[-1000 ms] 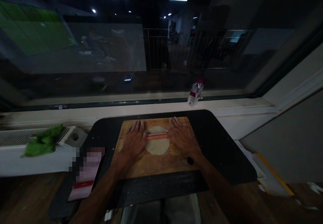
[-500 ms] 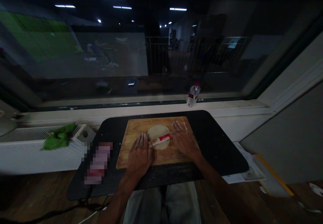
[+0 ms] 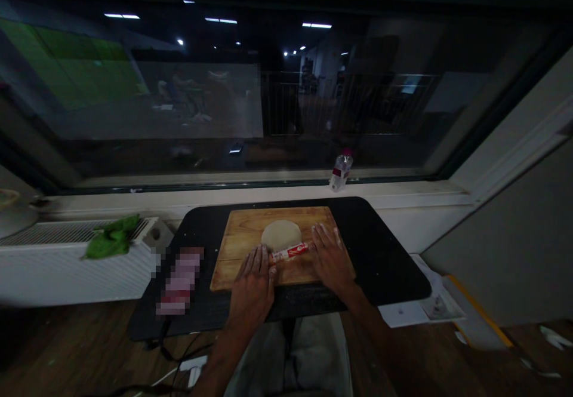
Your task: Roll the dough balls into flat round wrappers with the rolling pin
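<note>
Wooden and pale, the cutting board [image 3: 244, 236] lies on a black table [image 3: 385, 259], and both hands rest on it with fingers stretched out flat and slightly spread, gripping nothing. The left hand [image 3: 255, 274] presses palm down on the left end of a red and white rolling pin [image 3: 289, 252], its fingertips just touching the pin. The right hand [image 3: 331, 254] lies flat over the right end in the same way. The pin sits between the two hands at a slight tilt, its right end farther from the person, across the near edge of a round dough disc [image 3: 281, 234]. A second ago the pin lay level across the middle of the disc, with the hands side by side. Half a second ago it had already tilted and come nearer, and now it has drawn back to the disc's near rim, with the left hand close to the board's front edge. The dough is a flat, pale beige, nearly circular sheet with a smooth surface, lying at the centre of the board. A small bottle [image 3: 339, 173] stands on the window ledge beyond the table, and a green cloth [image 3: 111, 237] lies on the radiator to the left.
</note>
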`<act>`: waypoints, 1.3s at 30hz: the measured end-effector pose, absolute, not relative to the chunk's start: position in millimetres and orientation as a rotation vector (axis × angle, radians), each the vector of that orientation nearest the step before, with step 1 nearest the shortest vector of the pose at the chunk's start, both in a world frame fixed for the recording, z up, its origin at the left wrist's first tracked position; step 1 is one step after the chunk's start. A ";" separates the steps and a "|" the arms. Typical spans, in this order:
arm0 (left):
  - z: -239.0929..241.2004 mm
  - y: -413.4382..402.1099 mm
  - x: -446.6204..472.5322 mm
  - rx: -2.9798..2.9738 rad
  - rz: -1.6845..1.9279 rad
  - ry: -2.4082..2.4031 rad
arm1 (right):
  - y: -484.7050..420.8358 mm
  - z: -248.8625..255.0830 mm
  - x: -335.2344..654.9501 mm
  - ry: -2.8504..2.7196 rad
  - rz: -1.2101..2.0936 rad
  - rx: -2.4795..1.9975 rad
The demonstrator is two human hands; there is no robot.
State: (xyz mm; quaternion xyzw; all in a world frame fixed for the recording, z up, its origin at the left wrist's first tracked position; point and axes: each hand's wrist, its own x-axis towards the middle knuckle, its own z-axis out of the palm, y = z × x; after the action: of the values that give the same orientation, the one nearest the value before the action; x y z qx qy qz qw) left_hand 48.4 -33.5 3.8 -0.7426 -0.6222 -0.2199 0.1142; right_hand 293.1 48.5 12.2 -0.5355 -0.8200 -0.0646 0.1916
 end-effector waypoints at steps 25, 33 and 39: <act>8.9 169.1 4.3 -2.235 -0.566 -1.951 | 158.6 41.3 275.0 -2.536 -0.151 -1.659; 2.8 190.9 -3.9 -2.401 -0.479 -1.885 | 144.7 27.4 271.7 -2.429 -0.169 -1.735; 12.5 183.3 -1.4 -2.472 -0.307 -1.970 | 100.7 21.3 263.7 -2.312 -0.236 -1.761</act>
State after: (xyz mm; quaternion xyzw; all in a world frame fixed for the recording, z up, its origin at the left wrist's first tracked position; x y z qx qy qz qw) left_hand -1.4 183.3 12.5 -0.7783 -0.6202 -0.0968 -0.0171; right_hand 263.7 100.7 21.3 -0.6001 -0.7879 -0.0803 0.1127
